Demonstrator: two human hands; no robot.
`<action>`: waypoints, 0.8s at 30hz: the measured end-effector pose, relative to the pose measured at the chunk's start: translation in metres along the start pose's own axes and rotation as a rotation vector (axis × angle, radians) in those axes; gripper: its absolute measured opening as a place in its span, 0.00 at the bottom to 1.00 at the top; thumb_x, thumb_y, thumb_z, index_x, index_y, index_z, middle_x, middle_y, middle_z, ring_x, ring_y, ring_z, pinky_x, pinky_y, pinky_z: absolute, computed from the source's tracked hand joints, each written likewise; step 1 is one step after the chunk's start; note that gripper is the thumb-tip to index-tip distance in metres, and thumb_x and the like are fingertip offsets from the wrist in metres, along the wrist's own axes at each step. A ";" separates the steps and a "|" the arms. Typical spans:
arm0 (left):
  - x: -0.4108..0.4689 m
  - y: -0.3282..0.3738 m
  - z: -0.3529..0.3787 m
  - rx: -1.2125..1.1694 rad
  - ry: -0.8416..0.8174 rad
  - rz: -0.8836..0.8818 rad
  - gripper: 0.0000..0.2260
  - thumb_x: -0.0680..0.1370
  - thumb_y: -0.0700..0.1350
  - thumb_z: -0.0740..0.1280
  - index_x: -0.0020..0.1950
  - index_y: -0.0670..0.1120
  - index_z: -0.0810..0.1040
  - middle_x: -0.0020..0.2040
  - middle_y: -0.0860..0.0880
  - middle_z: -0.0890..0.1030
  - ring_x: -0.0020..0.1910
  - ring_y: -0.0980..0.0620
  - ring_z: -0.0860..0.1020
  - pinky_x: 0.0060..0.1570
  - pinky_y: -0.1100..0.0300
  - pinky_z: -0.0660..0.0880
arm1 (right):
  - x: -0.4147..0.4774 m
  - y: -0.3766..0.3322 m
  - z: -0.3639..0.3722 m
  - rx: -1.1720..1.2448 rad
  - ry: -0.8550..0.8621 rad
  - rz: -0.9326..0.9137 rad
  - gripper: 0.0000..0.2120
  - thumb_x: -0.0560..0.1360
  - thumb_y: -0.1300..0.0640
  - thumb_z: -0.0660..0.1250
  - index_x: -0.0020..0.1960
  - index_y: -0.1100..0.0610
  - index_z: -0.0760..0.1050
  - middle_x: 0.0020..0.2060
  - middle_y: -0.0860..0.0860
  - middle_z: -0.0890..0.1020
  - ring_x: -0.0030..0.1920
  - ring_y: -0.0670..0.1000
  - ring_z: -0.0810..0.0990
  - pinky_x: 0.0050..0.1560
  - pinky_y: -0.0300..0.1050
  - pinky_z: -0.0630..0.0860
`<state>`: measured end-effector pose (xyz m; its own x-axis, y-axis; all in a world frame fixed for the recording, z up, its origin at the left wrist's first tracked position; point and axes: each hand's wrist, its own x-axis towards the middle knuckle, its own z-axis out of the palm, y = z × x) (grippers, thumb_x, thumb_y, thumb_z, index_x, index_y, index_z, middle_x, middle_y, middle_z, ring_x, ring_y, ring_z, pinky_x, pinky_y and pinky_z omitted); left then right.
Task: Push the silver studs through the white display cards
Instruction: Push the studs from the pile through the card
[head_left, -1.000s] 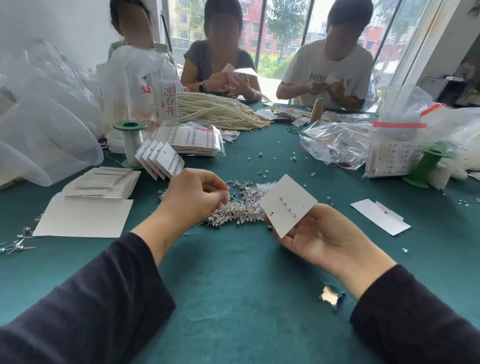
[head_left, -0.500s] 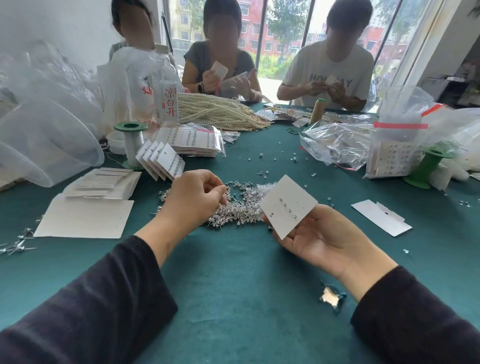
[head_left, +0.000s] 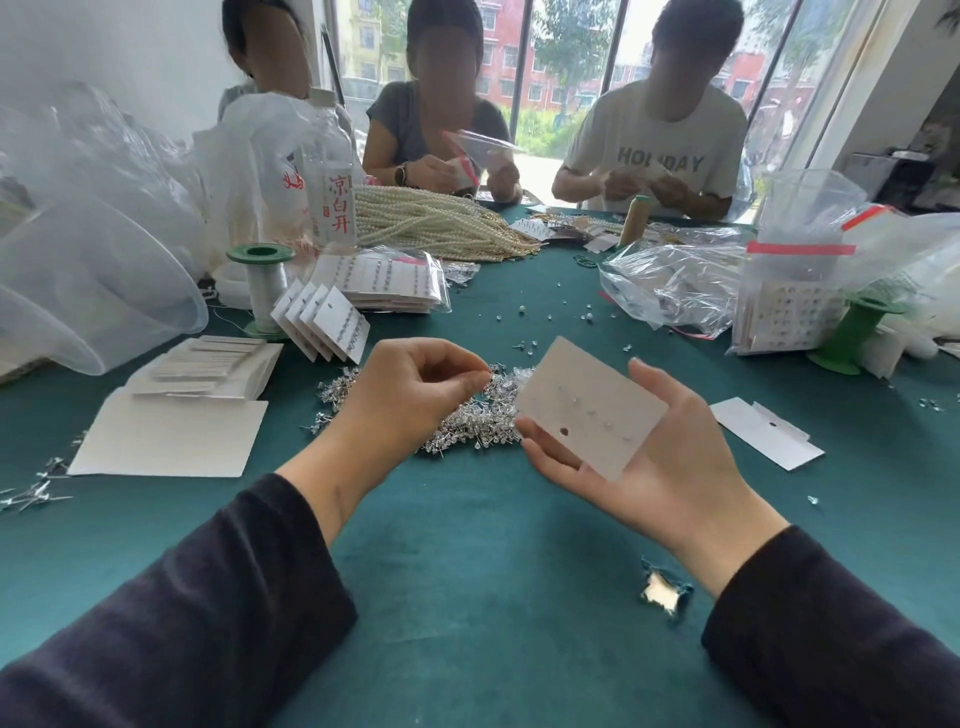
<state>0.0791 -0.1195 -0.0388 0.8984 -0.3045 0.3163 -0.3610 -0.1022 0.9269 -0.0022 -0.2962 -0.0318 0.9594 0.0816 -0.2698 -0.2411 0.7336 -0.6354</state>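
A table covered in dark green cloth (head_left: 467, 597) fills the view, and the cloth has a small tear (head_left: 662, 592) near the right sleeve. At its middle lies a heap of silver studs (head_left: 467, 421). The left hand (head_left: 410, 400) hovers just above the heap with its fingers curled and thumb and forefinger pressed tip to tip; whatever sits between them is too small to make out. The right hand (head_left: 670, 467), palm up, holds a white card (head_left: 592, 408) tilted just beside the heap, thumb on its lower edge and fingers behind it. The card shows one punched hole and a short row of tiny studs. To the left lie a large white sheet (head_left: 166, 436) and a stack of blank cards (head_left: 208, 369). Beyond them are a fanned set of filled cards (head_left: 332, 325), a green-capped spool (head_left: 262, 286) and a bagged bundle of cards (head_left: 395, 280). A few stray studs (head_left: 36, 493) lie at the left edge. Clear plastic bags (head_left: 93, 280) crowd the left side, and more bags (head_left: 670, 291) and a second green spool (head_left: 852, 338) stand on the right, near a loose card (head_left: 763, 434). Farther back are a bottle (head_left: 332, 202) with red characters and a mound of pearl strands (head_left: 436, 223). Three people sit at the far side, hands busy. Behind them tall windows (head_left: 571, 52) look onto trees and red brick buildings; a white wall (head_left: 130, 47) closes the left.
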 end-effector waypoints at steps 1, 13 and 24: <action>-0.001 0.001 0.001 -0.031 -0.002 0.003 0.07 0.69 0.39 0.73 0.35 0.51 0.82 0.30 0.55 0.82 0.31 0.62 0.77 0.33 0.70 0.73 | -0.002 0.000 0.001 -0.021 -0.012 0.021 0.22 0.69 0.44 0.65 0.49 0.63 0.80 0.48 0.63 0.81 0.47 0.65 0.80 0.44 0.54 0.79; -0.001 -0.001 0.003 0.472 0.198 0.102 0.04 0.72 0.44 0.71 0.38 0.44 0.82 0.27 0.58 0.75 0.26 0.62 0.71 0.30 0.76 0.66 | -0.007 0.001 0.014 -0.638 -0.130 -0.140 0.19 0.66 0.53 0.66 0.57 0.52 0.78 0.53 0.54 0.82 0.51 0.55 0.81 0.42 0.47 0.80; 0.002 0.002 -0.003 0.310 -0.037 -0.015 0.04 0.71 0.45 0.72 0.38 0.45 0.83 0.26 0.53 0.76 0.23 0.61 0.68 0.28 0.67 0.66 | 0.003 0.021 0.013 -1.736 -0.113 -0.743 0.18 0.70 0.54 0.68 0.60 0.51 0.77 0.63 0.42 0.73 0.62 0.37 0.69 0.62 0.27 0.61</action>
<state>0.0808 -0.1177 -0.0363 0.8964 -0.3346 0.2906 -0.4123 -0.3888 0.8239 -0.0024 -0.2722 -0.0366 0.9104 0.2022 0.3610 0.3788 -0.7585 -0.5302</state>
